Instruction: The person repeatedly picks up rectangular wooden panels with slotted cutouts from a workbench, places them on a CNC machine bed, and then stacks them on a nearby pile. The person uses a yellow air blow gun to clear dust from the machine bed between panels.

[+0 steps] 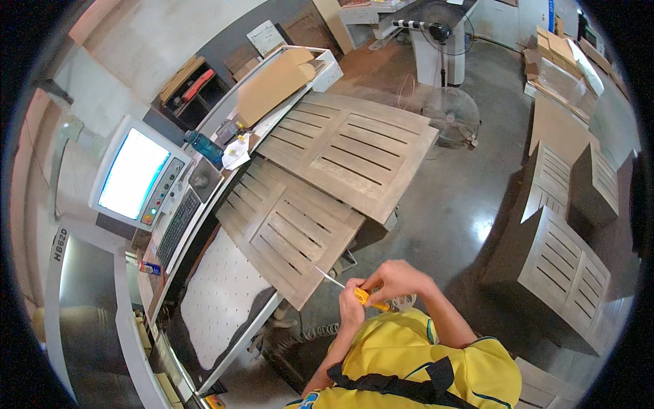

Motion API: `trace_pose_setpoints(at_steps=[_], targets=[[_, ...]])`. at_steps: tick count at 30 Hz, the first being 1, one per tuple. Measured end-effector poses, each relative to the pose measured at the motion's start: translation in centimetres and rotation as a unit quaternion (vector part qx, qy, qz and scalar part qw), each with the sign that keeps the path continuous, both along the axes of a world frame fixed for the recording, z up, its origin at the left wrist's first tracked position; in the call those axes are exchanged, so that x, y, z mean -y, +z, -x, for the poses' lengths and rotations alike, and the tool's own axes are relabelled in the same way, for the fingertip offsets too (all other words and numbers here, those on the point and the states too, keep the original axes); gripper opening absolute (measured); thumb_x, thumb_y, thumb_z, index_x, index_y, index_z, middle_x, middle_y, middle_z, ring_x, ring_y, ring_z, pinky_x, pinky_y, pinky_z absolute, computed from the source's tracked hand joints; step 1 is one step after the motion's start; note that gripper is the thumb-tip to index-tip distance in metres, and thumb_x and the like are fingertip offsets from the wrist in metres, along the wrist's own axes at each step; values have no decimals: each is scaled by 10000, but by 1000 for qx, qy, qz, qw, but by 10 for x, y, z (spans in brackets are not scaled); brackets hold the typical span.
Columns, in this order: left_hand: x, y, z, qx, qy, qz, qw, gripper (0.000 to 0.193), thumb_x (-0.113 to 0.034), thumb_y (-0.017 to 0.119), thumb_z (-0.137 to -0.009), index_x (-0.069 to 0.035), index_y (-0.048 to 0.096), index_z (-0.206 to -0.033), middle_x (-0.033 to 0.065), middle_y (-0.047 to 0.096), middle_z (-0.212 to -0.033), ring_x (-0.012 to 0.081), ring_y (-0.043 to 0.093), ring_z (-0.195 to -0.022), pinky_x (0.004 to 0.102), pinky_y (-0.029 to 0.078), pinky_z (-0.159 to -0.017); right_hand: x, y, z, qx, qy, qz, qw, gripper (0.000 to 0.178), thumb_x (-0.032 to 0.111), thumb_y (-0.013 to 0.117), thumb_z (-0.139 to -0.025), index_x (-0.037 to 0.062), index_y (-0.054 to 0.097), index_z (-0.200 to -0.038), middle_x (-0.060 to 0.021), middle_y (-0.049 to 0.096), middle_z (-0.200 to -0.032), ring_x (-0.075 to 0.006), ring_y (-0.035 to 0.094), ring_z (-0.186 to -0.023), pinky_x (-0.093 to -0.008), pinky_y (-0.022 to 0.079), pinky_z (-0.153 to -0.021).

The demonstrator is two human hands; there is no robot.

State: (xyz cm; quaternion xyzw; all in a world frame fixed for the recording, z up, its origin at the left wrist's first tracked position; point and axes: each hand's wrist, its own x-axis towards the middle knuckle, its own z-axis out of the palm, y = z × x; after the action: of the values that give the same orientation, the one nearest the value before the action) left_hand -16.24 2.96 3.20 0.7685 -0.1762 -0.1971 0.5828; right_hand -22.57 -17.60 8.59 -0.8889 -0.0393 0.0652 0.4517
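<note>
A yellow air blow gun (pixel 379 305) with a long thin metal nozzle is held in front of my yellow shirt. My left hand (pixel 350 308) is wrapped round its front part. My right hand (pixel 395 280) is closed at its rear, with the fingertips partly hidden. The nozzle reaches to the near corner of a slatted wooden panel (pixel 272 225); whether it touches cannot be told. A second slatted panel (pixel 361 153) lies beyond it, overlapping its far edge. A coiled air hose (pixel 308 335) hangs below my left forearm.
At left stand a machine control screen (pixel 135 174), a keyboard (pixel 179 228) and a blue bottle (pixel 203 146). A white perforated bed (pixel 221 293) lies beside the near panel. Stacked slatted panels (pixel 555 262) stand at right. A pedestal fan (pixel 449 116) stands on the floor at the back.
</note>
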Motion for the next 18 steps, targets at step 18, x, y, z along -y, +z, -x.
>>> trace_pose_setpoints(at_steps=[18], targets=[[-78, -47, 9, -64, 105, 90, 988, 561, -427, 322, -1178, -6, 630, -974, 112, 629, -824, 269, 675, -831, 407, 519, -813, 98, -107, -162, 176, -747, -184, 614, 707, 432, 854, -917, -39, 543, -1343, -224, 770, -1179, -331, 753, -1082, -441, 567, -947]])
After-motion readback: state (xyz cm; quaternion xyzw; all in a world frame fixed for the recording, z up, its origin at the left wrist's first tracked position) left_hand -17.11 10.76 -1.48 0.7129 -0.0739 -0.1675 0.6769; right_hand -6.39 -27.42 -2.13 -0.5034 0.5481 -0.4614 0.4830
